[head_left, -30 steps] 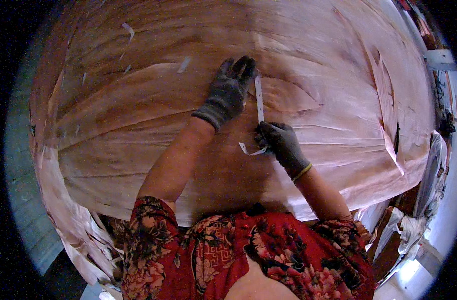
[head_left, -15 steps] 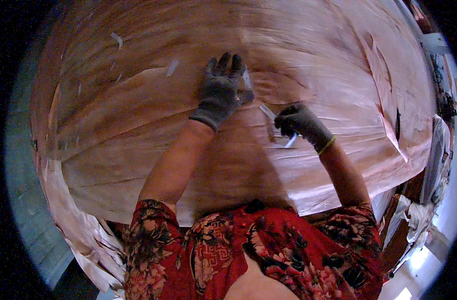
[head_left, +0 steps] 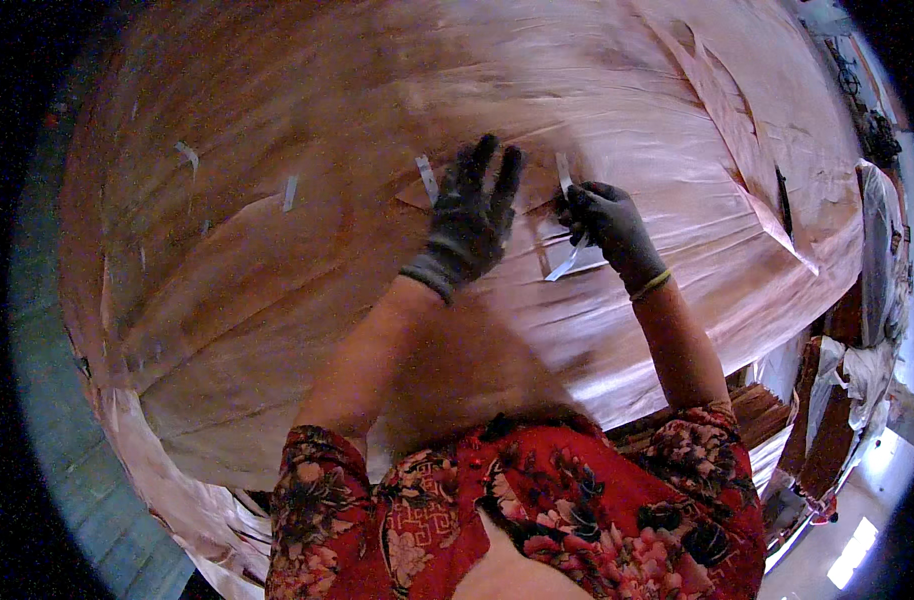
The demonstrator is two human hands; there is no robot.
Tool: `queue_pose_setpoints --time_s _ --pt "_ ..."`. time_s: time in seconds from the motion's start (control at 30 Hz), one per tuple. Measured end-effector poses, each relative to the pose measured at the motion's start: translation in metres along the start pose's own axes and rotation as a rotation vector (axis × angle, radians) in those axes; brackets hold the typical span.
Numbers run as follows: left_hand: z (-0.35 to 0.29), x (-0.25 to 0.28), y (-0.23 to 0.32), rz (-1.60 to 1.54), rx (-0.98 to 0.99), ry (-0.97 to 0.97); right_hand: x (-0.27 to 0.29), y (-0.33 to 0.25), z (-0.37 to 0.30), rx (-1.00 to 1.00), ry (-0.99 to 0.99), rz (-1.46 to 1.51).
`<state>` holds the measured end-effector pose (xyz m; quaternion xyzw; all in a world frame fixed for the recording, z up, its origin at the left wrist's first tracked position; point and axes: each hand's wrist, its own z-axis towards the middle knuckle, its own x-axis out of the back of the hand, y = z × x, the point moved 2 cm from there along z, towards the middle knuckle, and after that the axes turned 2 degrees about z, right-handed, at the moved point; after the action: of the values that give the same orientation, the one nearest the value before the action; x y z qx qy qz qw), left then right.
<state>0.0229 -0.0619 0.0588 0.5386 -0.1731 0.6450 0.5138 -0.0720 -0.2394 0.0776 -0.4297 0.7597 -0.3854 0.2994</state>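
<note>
A broad, thin reddish-brown sheet that looks like wood veneer spreads before me, wrinkled and with slits. On it my left hand in a dark grey glove lies flat, fingers stretched out. Just left of its fingers, a short strip of whitish tape sticks to the sheet beside a slit. My right hand, gloved alike, is closed in a pinch on a strip of white tape. One end of that strip points away from me against the sheet; its tail hangs below my fingers.
More tape pieces are stuck on the sheet farther left. A long split with a lifted flap runs along the right side. Beyond the right edge stand brown stacked sheets and plastic wrapping. Grey floor shows at left.
My left hand has moved right, off a tape strip that now shows stuck on the sheet. My right hand has carried its strip farther from me, against the sheet. The view has shifted.
</note>
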Motion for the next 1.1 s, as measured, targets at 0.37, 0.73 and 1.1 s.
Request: queue_pose_setpoints --time_s 0.37,0.73,1.1 --pt "0.023 -0.029 0.000 0.007 -0.026 -0.012 -0.007 -0.003 0.001 0.025 -0.065 0.014" --pt "0.034 -0.015 0.011 0.082 -0.128 -0.057 0.004 0.007 0.005 -0.028 -0.046 -0.094" --pt "0.042 -0.016 0.029 0.116 0.029 0.057 -0.008 0.005 -0.020 0.003 0.069 -0.412"
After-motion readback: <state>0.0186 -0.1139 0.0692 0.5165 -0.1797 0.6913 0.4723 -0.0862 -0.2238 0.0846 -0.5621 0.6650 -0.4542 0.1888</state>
